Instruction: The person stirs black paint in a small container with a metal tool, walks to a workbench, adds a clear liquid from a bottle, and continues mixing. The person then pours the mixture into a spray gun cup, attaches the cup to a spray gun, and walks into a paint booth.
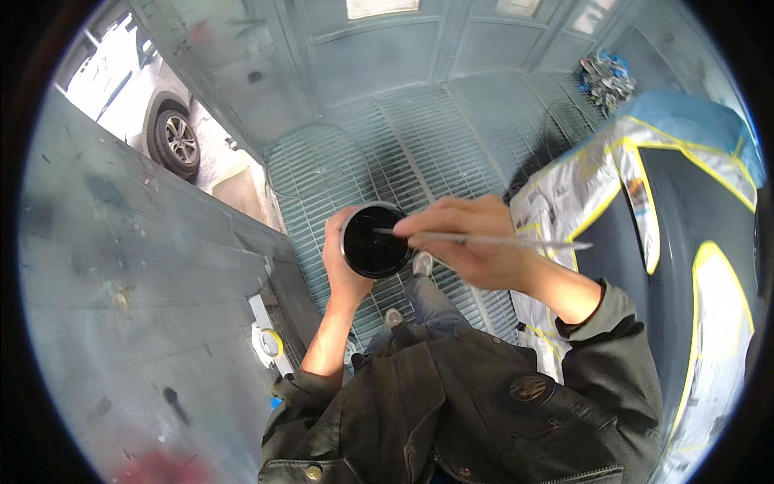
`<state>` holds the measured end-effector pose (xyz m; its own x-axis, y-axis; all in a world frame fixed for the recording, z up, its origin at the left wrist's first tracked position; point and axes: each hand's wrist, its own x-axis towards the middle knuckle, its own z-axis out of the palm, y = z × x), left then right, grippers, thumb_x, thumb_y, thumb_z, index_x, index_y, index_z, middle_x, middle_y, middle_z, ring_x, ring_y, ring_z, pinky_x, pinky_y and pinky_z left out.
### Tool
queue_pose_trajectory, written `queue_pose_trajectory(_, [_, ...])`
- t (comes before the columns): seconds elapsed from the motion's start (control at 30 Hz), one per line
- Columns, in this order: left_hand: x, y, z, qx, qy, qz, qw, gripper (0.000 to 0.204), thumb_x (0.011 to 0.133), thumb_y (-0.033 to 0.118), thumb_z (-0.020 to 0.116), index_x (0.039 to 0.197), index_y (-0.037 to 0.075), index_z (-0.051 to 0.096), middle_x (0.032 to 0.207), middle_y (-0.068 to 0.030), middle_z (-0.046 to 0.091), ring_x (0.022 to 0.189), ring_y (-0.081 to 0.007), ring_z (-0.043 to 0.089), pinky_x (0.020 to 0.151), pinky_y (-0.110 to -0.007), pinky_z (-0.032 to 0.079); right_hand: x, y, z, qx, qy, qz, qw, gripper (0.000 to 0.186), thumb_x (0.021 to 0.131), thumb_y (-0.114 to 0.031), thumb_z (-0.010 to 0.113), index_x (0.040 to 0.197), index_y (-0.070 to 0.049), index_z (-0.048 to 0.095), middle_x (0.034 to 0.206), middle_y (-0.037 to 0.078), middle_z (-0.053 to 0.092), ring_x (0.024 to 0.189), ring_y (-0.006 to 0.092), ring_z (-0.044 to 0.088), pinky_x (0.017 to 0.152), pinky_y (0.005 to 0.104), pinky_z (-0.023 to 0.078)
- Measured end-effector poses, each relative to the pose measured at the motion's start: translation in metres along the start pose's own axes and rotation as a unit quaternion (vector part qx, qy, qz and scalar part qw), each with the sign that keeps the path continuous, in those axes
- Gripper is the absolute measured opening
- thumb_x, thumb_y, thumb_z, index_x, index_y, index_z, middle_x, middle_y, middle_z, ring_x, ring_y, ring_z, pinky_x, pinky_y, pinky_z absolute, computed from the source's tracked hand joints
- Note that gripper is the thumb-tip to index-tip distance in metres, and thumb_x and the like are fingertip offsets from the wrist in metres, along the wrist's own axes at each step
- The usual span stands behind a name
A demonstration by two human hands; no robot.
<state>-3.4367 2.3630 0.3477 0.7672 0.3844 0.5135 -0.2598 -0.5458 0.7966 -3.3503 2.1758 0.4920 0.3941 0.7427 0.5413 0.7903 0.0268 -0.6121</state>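
Nearest, a dark olive jacket [419, 395] with its sleeves pushed up frames both bare forearms. The left hand [344, 282] is curved around the side of an open round cup [344, 242], fingers and palm against its wall. The right hand [476, 218] is closed over a thin grey stick [544, 241], pinching it between thumb and fingers near the cup.

The cup is held up in front of the body, above the floor. Its rim is pale and grey, and inside is glossy black liquid [375, 256] with a light streak of reflection. The stick's lower end lies within the rim; how deep it goes cannot be told. Its other end runs back across the right wrist and tapers to a point beyond it, toward the right.

The cup's right edge is just beside the right fingertips; its far edge faces the grating.

Below are two pale shoes [423, 262] on a slatted grey floor [476, 153]. On the left, a scuffed grey wall [161, 266] bears a white holder with a yellow tape roll [272, 342]. On the right, near the right forearm, stands a dark car body [677, 185] masked with silver sheeting and yellow tape. Between them the grating stretches to the panelled far wall [375, 56], with a crumpled grey-and-blue heap [606, 81] at far right. Through an opening at far left stands a white car [137, 89].
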Motion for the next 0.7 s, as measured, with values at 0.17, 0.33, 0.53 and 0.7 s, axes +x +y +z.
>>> queue_pose_trajectory(0.17, [0.071, -0.064, -0.001, 0.031, 0.072, -0.056, 0.995, 0.064, 0.074, 0.006, 0.084, 0.129, 0.003, 0.052, 0.123, -0.0129, 0.061, 0.115, -0.0255, 0.061, 0.1, -0.036, 0.047, 0.096, 0.074, 0.011, 0.114, 0.01, 0.018, 0.993, 0.02, 0.091, -0.002, 0.071, 0.112, -0.001, 0.071, 0.094, 0.008, 0.074, 0.072, 0.0116, 0.067, 0.062, 0.0258, 0.052])
queue_pose_trajectory(0.33, [0.175, -0.103, 0.008, 0.025, 0.131, -0.139, 0.981, 0.079, 0.064, 0.008, 0.091, 0.13, 0.002, 0.05, 0.126, -0.0123, 0.057, 0.116, -0.0246, 0.059, 0.101, -0.036, 0.047, 0.195, 0.165, 0.013, 0.189, 0.043, 0.116, 0.974, 0.023, 0.096, -0.009, 0.067, 0.118, -0.002, 0.068, 0.079, 0.003, 0.067, 0.056, 0.008, 0.057, 0.051, 0.0247, 0.044])
queue_pose_trajectory(0.53, [0.26, -0.144, 0.01, -0.019, 0.19, -0.113, 0.975, 0.09, 0.067, 0.003, 0.085, 0.143, 0.003, 0.037, 0.13, -0.0171, 0.054, 0.123, -0.0276, 0.055, 0.107, -0.039, 0.044, 0.333, 0.272, -0.01, 0.366, 0.119, 0.182, 0.905, 0.025, 0.099, -0.01, 0.064, 0.121, 0.001, 0.063, 0.073, -0.002, 0.058, 0.048, 0.0045, 0.046, 0.043, 0.0218, 0.035])
queue_pose_trajectory(0.7, [0.307, -0.171, 0.012, -0.062, 0.232, -0.208, 0.948, 0.089, 0.064, -0.01, 0.071, 0.145, 0.001, 0.034, 0.133, -0.0194, 0.052, 0.128, -0.0296, 0.053, 0.11, -0.04, 0.042, 0.409, 0.339, 0.004, 0.427, 0.089, 0.213, 0.874, 0.024, 0.097, -0.011, 0.065, 0.119, 0.001, 0.064, 0.077, -0.001, 0.058, 0.047, 0.0063, 0.046, 0.043, 0.0228, 0.034])
